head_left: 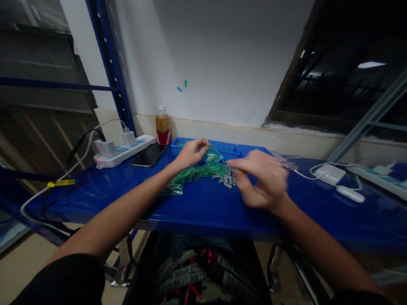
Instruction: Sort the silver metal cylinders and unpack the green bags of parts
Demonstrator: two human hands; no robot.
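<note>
Counter with a glossy blue top (203,214) bears low blue plastic trays (228,149) along its wall side, seemingly so the nearer stretch stays reachable. The right hand (262,180) is blurred, fingers curled; whether its grip holds anything, I cannot tell. The left hand (192,153) has a narrow grip, pinching a translucent green plastic bag (213,157), likely to steady it above a heap of similar bags (203,170). Small silver metal pieces (227,185) lie loose beside them, between both hands.

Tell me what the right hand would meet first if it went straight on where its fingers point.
Probably the green bag at the left hand, though depth is unclear and the right hand is blurred.
</note>
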